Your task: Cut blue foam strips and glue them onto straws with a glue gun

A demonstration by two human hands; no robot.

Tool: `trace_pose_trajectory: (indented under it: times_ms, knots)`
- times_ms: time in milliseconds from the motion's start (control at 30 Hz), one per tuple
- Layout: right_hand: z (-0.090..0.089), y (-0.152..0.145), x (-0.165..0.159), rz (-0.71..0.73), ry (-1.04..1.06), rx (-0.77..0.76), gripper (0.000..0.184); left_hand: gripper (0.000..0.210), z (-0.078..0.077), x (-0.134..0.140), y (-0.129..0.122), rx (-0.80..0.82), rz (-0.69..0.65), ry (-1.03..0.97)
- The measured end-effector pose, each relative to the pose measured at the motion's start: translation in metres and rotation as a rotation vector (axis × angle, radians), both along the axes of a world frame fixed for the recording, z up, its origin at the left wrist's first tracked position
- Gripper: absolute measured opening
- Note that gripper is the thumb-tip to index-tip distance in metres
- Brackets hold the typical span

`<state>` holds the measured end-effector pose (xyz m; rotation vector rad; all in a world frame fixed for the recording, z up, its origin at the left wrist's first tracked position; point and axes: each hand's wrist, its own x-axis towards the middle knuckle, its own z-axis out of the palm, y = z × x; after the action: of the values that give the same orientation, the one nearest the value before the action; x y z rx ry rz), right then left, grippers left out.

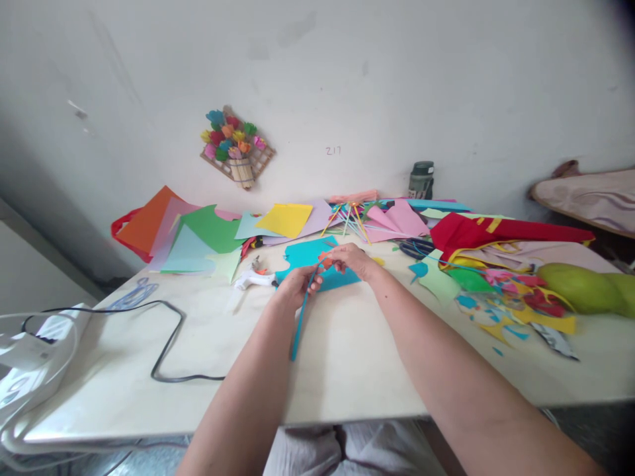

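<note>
My left hand [300,284] is closed around a thin blue strip [299,330], whose lower end slants down toward me. Close beside it, my right hand [349,258] pinches near the strip's upper end, where a small orange paper piece [324,260] shows between the hands. Whether the orange piece touches the strip I cannot tell. Beneath both hands lies a blue paper sheet [307,248] with a cut edge. A white glue gun [254,277] rests to the left of my left hand.
Coloured paper sheets [284,219] line the wall side. Scissors [415,248], paper scraps [489,311] and a green rounded object [570,288] are on the right. A black cord [169,344] crosses the left side from a power strip [44,350]. A dark bottle [421,180] stands at the back.
</note>
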<state>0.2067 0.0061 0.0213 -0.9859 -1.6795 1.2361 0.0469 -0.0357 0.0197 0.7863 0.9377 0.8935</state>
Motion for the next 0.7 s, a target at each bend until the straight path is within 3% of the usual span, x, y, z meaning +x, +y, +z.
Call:
trace_pose_trajectory:
  times_ms: [700]
  knots:
    - [0.0009,-0.0028,0.0013,0.062,-0.014,0.008,0.010,0.015,0.0010,0.0007,-0.0023,0.040,-0.035,0.069]
